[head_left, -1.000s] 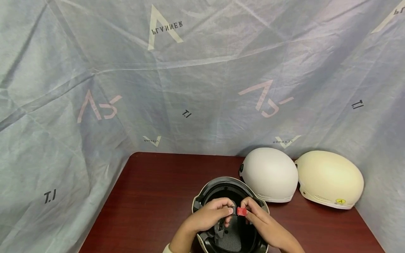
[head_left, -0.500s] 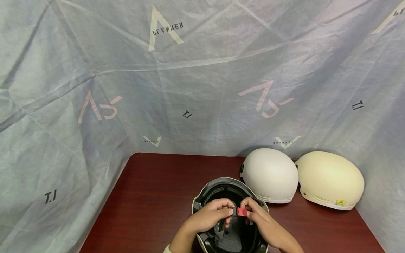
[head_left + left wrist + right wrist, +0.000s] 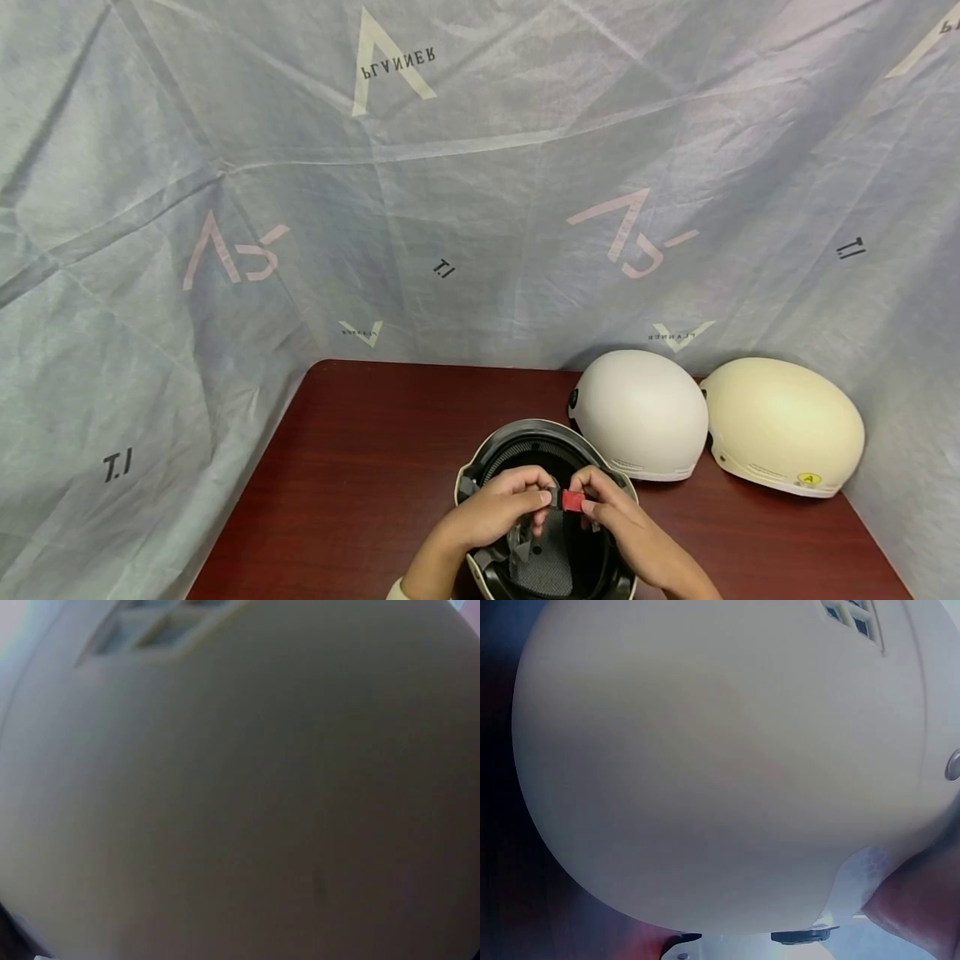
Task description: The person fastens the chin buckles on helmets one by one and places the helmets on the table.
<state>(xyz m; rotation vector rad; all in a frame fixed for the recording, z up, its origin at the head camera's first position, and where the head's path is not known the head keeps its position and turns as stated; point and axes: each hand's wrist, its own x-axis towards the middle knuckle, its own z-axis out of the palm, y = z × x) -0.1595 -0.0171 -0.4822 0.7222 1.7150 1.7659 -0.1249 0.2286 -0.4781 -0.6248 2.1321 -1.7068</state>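
An upturned helmet [image 3: 531, 430] lies at the table's near side, its black lining facing up and its pale rim showing. Above its opening, my left hand [image 3: 491, 510] pinches the black part [image 3: 556, 498] of the chin-strap buckle between thumb and fingers. From the other side, my right hand [image 3: 626, 527] pinches the buckle's red part [image 3: 573, 501]. The two parts meet end to end between the hands. Both wrist views are mostly filled by the cream helmet shell [image 3: 225, 787], with small vents [image 3: 851, 616] near the top. The strap is largely hidden by my hands.
A white helmet [image 3: 639, 415] and a cream helmet [image 3: 783, 425] sit shell up, side by side, at the back right. They stand on a dark red wooden table [image 3: 375, 458]. Grey printed sheeting [image 3: 480, 208] hangs behind the table and along its sides.
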